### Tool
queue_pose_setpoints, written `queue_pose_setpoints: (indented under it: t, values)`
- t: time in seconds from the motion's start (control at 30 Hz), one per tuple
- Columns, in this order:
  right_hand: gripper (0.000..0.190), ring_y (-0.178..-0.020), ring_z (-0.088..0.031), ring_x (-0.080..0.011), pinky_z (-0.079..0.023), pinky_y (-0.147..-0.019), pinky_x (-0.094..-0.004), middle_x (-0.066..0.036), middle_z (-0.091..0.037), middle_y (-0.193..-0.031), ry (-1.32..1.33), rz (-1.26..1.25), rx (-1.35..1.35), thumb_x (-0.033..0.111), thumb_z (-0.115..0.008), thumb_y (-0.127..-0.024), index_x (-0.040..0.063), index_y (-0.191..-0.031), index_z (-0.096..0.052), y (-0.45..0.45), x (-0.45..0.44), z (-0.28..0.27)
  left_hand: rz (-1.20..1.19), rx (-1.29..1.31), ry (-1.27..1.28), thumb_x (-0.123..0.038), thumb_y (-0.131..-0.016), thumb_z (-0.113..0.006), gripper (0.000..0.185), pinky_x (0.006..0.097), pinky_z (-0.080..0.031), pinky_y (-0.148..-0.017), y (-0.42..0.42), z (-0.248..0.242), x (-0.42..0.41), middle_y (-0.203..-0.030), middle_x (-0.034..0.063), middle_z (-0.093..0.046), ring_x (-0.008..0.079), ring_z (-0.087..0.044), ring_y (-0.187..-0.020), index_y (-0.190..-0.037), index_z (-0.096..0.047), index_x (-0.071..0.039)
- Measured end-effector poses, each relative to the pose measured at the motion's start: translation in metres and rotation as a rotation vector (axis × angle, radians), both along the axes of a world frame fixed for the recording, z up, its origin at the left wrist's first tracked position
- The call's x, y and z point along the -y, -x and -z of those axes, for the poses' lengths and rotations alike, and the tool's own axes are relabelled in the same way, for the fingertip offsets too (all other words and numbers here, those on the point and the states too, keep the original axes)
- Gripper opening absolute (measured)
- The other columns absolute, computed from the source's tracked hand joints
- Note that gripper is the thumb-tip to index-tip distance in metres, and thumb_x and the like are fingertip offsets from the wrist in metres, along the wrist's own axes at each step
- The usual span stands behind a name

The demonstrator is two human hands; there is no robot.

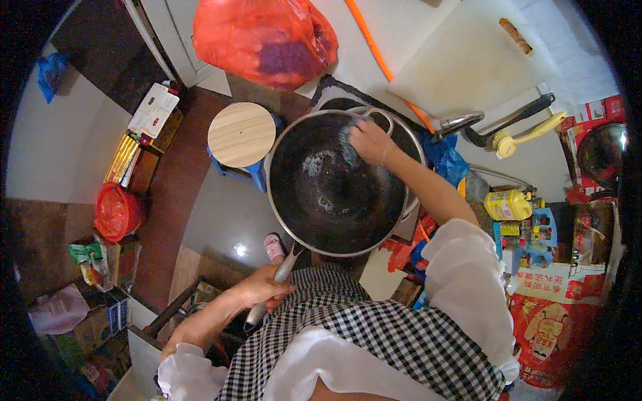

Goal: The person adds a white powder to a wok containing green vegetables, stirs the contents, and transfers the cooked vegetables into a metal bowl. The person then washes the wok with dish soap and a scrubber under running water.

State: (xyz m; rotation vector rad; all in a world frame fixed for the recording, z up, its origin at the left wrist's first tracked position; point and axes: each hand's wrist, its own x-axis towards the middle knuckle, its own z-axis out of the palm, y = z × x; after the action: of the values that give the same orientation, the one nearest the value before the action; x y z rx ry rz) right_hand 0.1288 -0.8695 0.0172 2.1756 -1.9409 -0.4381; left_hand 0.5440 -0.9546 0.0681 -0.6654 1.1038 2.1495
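Note:
A large dark wok (351, 195) with a metal rim lies before me, its inner face wet with whitish suds. Its grey handle (257, 313) is wrapped by my left hand (268, 288) at the lower left. Inside the wok, by the far right wall, my right hand (371, 143) is bent around a blurred greyish scrubber (347, 143), whose exact kind cannot be told. Under the wok's right side, the rim of a metal pot or basin (419, 145) shows. A checked apron (391, 326) covers my front.
A round wooden-topped stool (242, 135) stands left of the wok. Beyond are a red plastic bag (266, 40) and a white cutting board (471, 65). To the right lie a yellow brush (531, 133), a faucet (459, 123) and a yellow jug (506, 204). A red basket (116, 213) stands far left.

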Motion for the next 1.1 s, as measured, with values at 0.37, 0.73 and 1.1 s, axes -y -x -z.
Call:
queue_pose_setpoints:
  t: [0.37,0.73,1.1]
  values:
    - [0.035,-0.106,-0.048,-0.0341,-0.045,-0.086,-0.0448,-0.017,-0.048,-0.116,-0.084,0.658,0.132,0.017,-0.057,-0.077,0.005,-0.110,-0.051,-0.069,-0.088,0.010,-0.088,-0.038,0.003,-0.009,-0.085,-0.060,0.019,0.0267,-0.037,-0.034,-0.001,-0.001,-0.006,-0.052,0.0010,-0.044,0.0105,-0.042,-0.036,-0.080,-0.042,-0.006]
    - [0.031,-0.097,-0.046,-0.0408,-0.039,-0.087,-0.0438,-0.022,-0.047,-0.101,0.827,0.746,1.001,-0.005,-0.051,-0.066,-0.001,-0.096,-0.049,-0.161,0.106,0.034,0.171,-0.011,0.087,-0.008,-0.083,-0.059,0.020,0.0289,-0.040,-0.034,0.008,-0.005,0.002,-0.049,0.0038,-0.045,0.0122,-0.046,-0.037,-0.071,-0.044,-0.003]
    - [0.037,-0.113,-0.048,-0.0388,-0.039,-0.097,-0.0403,-0.022,-0.051,-0.119,0.166,0.658,1.095,0.012,-0.053,-0.081,0.000,-0.116,-0.055,-0.206,-0.037,-0.007,0.042,-0.079,0.123,-0.006,-0.085,-0.057,0.019,0.0283,-0.039,-0.035,0.013,-0.002,-0.008,-0.049,0.0018,-0.045,0.0113,-0.045,-0.037,-0.071,-0.043,-0.005]
